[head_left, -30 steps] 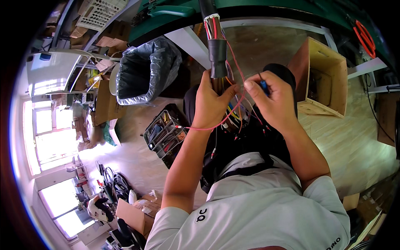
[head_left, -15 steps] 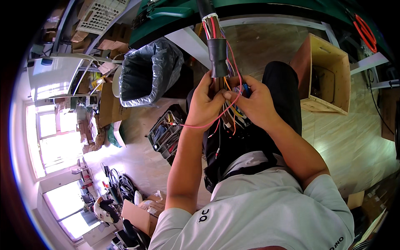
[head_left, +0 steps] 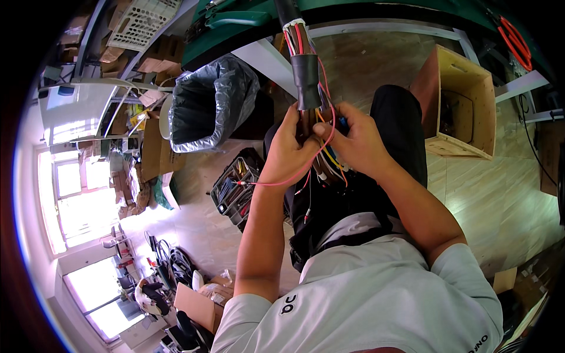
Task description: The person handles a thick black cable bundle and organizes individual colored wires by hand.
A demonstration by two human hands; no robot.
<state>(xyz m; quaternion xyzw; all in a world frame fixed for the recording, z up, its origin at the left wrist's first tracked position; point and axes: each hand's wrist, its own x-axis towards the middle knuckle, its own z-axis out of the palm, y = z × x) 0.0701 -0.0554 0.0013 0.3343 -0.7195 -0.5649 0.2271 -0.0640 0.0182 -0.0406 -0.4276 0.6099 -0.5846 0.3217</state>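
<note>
A thick black cable (head_left: 288, 10) hangs over the bench edge, its sheath stripped to show red, white and brown wires. Around the bundle sits a black sleeve (head_left: 305, 82). Just below it, my left hand (head_left: 288, 150) is closed on the bundle of wires (head_left: 309, 120) from the left. My right hand (head_left: 355, 141) is closed on the wires from the right, thumb toward the left hand. A long pink wire (head_left: 327, 76) loops down across both hands and ends with a metal tip over my left forearm. Loose wire ends, yellow, orange and white, dangle below; the fingertips are partly hidden.
A lined waste bin (head_left: 215, 106) stands left of my knees, with a tool tray (head_left: 238, 185) on the floor below it. At right is an open wooden box (head_left: 435, 106). Green-handled pliers (head_left: 238, 19) and a red-handled tool (head_left: 515, 44) lie on the green bench (head_left: 203, 44).
My right thumb and fingers have shifted slightly on the wires. The pink wire's loop has moved left, and its tip now lies a little further left and lower.
</note>
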